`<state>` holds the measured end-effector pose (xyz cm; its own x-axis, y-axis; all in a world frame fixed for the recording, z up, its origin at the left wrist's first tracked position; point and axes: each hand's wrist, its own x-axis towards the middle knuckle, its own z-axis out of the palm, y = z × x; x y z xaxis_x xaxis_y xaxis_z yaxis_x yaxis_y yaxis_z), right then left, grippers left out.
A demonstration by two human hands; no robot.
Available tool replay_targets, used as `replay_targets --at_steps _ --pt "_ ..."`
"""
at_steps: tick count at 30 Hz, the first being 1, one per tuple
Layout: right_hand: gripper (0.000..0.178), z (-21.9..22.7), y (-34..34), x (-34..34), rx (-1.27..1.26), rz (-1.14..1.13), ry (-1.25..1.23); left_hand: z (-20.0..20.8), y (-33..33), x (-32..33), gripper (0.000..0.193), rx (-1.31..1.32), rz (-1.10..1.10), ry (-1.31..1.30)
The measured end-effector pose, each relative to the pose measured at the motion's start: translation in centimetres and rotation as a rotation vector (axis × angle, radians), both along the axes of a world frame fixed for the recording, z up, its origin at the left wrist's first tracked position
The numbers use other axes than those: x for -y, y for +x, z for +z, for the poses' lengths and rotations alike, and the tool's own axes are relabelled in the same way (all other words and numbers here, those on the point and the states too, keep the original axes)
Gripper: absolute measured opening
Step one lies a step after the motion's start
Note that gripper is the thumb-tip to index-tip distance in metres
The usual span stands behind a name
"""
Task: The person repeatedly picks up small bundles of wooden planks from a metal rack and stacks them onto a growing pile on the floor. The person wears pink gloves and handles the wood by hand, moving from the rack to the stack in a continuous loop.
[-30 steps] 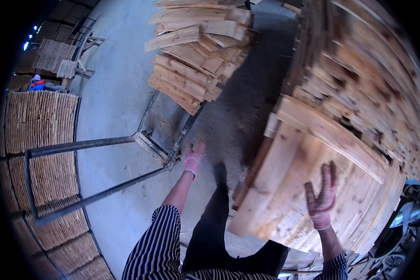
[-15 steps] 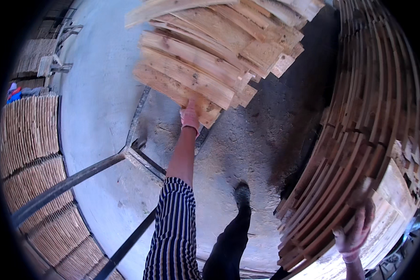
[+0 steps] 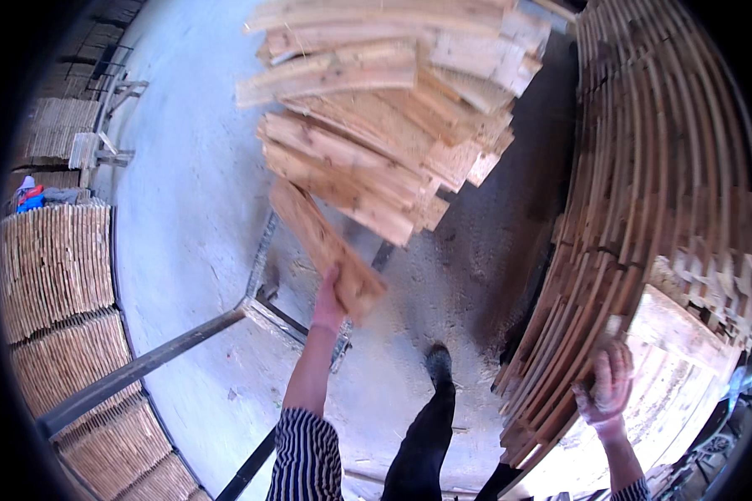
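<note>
A pale grey concrete floor (image 3: 184, 192) is spread beneath a loose pile of boards (image 3: 384, 125), and beyond its left side tall stacks of thin boards (image 3: 63, 259) are lined up in rows. A dark metal frame (image 3: 142, 363) is stretched across the floor below and to the left of the pile, with one corner partly hidden. A single board (image 3: 322, 242) is held by the left hand (image 3: 329, 305) just below the pile; it is gripped along its left edge near its lower end, with the hand closed on the wood, and is tilted so that its upper end is brought close to the pile's lower left corner. Whether that end is touched to the pile cannot be told. To the right of the pile, across a strip of floor, a long stack of boards (image 3: 643, 167) is seen edge-on. Well below and to the right of the pile, the right hand (image 3: 610, 388) is held with its thumb parted from the fingers, beside the long stack and a pale wooden surface (image 3: 681, 334); contact with either cannot be made out.
</note>
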<state>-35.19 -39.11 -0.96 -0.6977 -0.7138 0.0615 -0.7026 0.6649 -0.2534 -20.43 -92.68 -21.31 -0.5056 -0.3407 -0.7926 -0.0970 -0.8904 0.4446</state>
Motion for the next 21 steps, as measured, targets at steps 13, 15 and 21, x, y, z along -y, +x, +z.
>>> replay_targets --at_steps 13,15,21 --pt "0.084 2.8 0.8 -2.2 -0.028 -0.064 -0.170 23.9 18.5 -19.2 0.069 0.283 -0.251 0.042" --pt "0.092 2.4 0.8 -3.2 0.062 -0.107 -0.107 34.1 16.9 -23.4 0.065 0.336 -0.276 0.124" --pt "0.095 9.4 11.8 1.0 0.574 -0.037 -0.348 45.3 25.5 -34.8 0.075 0.149 -0.339 0.009"
